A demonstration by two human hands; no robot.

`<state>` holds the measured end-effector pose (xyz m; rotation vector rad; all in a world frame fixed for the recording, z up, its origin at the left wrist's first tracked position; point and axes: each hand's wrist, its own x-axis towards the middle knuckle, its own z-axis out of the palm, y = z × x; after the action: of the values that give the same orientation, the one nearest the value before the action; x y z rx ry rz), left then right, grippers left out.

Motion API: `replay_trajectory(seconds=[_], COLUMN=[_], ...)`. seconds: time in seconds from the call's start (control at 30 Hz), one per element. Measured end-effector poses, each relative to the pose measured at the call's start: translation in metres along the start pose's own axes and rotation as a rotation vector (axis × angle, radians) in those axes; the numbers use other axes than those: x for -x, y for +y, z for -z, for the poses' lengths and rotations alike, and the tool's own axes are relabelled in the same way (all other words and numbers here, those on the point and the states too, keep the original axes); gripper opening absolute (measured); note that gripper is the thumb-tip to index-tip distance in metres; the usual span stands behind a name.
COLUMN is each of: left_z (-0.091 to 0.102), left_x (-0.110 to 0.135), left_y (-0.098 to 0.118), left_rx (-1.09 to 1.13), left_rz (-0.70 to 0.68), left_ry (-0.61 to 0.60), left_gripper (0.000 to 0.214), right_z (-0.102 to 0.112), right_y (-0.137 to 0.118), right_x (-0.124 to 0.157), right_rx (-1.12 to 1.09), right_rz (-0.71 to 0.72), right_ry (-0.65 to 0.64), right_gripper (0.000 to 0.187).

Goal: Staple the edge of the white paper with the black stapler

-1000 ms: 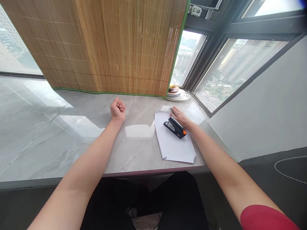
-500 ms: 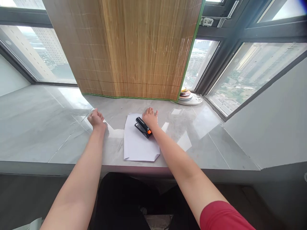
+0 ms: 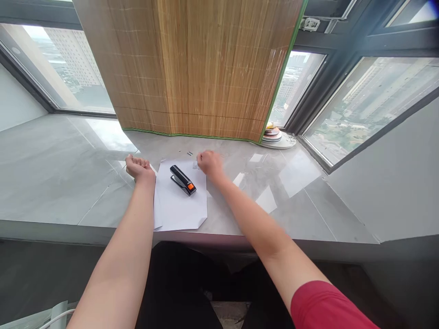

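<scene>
A black stapler (image 3: 183,180) with an orange end lies on a white sheet of paper (image 3: 180,205) on the grey marble sill (image 3: 85,183). My left hand (image 3: 137,166) rests as a loose fist at the sheet's left edge, touching the sill. My right hand (image 3: 210,164) hovers at the sheet's far right corner, fingers curled in a pinch near a small strip of staples (image 3: 195,165); motion blur hides what, if anything, it holds. A few loose staples (image 3: 189,153) lie just beyond the paper.
A bamboo blind (image 3: 192,68) hangs down to the sill behind the paper. A stack of small plates (image 3: 276,136) stands at the back right corner by the window frame. A white cable (image 3: 55,317) shows at the bottom left, below the sill.
The paper with the stapler has slid left towards my left hand. My right hand lifted off the stapler and curled at the sheet's far corner. The view shifted right.
</scene>
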<state>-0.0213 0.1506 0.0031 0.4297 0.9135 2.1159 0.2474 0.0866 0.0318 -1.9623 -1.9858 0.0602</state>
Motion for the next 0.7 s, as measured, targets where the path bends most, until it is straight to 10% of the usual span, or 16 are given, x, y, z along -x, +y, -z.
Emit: replay_trajectory(seconds=[0.17, 0.3, 0.47, 0.7], left_z=[-0.004, -0.007, -0.009, -0.010], left_x=[0.001, 0.005, 0.010, 0.017], left_y=[-0.001, 0.003, 0.007, 0.013], left_rx=[0.019, 0.008, -0.042, -0.049], left_rz=[0.009, 0.015, -0.004, 0.005], left_ry=[0.035, 0.037, 0.008, -0.056], left_gripper=[0.049, 0.049, 0.046, 0.046], right_z=[0.035, 0.037, 0.037, 0.010], right_y=[0.120, 0.159, 0.107, -0.023], right_x=[0.026, 0.034, 0.046, 0.067], right_rx=[0.135, 0.184, -0.149, -0.546], right_rz=[-0.186, -0.267, -0.059, 0.373], right_ry=[-0.072, -0.097, -0.021, -0.274], right_gripper=[0.043, 0.049, 0.046, 0.043])
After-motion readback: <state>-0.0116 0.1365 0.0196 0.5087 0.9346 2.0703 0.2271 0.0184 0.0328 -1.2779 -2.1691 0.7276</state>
